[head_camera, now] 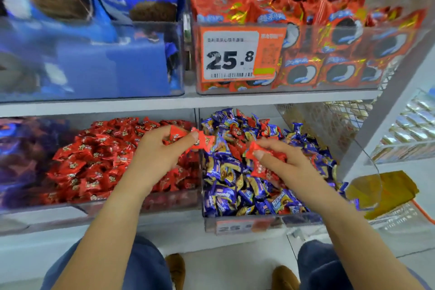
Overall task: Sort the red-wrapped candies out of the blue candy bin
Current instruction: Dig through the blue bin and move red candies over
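Note:
On the lower shelf a clear bin [244, 223] is heaped with blue-wrapped candies [237, 193], and a few red-wrapped ones [239, 130] lie mixed in near the top. My right hand [277, 160] hovers over this heap and grips several red-wrapped candies [260, 170]. My left hand [156, 150] is above the divider between the bins and pinches more red-wrapped candies [202, 141] between thumb and fingers. To the left stands the bin full of red candies [94, 162].
The upper shelf carries a clear bin of blue cookie packs [94, 30] and one of red cookie packs [329, 30] with an orange price tag [240, 54]. A wire mesh panel [329, 120] closes the right side. A yellow bag [386, 190] lies at the right.

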`<state>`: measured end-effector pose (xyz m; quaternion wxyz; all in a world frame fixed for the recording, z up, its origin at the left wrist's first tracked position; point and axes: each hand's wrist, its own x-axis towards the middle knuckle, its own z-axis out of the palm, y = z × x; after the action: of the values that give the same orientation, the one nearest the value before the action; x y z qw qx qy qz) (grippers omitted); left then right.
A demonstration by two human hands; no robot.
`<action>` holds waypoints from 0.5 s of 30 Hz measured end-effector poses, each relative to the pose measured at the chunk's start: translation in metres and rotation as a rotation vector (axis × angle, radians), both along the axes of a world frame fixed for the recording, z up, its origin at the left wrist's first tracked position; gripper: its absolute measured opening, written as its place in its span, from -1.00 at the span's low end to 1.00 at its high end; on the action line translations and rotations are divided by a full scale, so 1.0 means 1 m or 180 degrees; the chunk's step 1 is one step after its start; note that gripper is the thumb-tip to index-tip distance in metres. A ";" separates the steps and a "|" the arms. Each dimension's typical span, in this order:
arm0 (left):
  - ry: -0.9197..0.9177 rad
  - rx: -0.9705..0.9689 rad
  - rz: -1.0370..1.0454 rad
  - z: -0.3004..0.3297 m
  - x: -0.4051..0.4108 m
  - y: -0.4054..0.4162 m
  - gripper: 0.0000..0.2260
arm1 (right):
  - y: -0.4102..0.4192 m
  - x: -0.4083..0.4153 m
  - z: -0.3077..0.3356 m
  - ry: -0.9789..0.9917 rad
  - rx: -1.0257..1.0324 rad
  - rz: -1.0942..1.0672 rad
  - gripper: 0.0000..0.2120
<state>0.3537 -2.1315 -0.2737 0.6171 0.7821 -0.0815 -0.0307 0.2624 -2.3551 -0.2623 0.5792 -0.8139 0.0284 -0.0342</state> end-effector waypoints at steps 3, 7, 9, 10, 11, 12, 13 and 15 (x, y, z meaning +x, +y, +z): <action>0.0165 0.0012 0.0469 -0.008 0.016 0.040 -0.80 | 0.054 0.021 0.011 -0.0016 -0.0083 0.0454 -0.86; 0.0383 0.0002 0.1002 -0.022 0.028 0.079 -0.82 | 0.114 0.063 0.015 0.0044 -0.0465 0.0607 -0.79; 0.0383 0.0159 0.1132 -0.028 0.030 0.091 -0.78 | 0.132 0.084 0.009 0.0238 -0.0550 0.0504 -0.72; 0.0370 0.0162 0.1162 -0.029 0.030 0.094 -0.77 | 0.139 0.092 0.006 0.0320 -0.0503 0.0450 -0.70; 0.0389 0.0035 0.1172 -0.029 0.030 0.097 -0.78 | 0.144 0.098 0.004 0.0389 -0.0486 0.0431 -0.66; 0.0458 -0.0174 0.1174 -0.028 0.029 0.099 -0.79 | 0.147 0.103 0.002 0.0461 -0.0497 0.0475 -0.60; 0.0552 -0.0447 0.1199 -0.028 0.030 0.101 -0.75 | 0.149 0.107 0.001 0.0539 -0.0539 0.0564 -0.54; 0.0745 -0.0990 0.1355 -0.027 0.031 0.106 -0.66 | 0.148 0.109 0.002 0.0577 -0.0706 0.0689 -0.49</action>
<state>0.3849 -2.0258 -0.3004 0.7273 0.6687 0.1526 0.0224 0.3718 -2.2072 -0.2603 0.4813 -0.8709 -0.0112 0.0990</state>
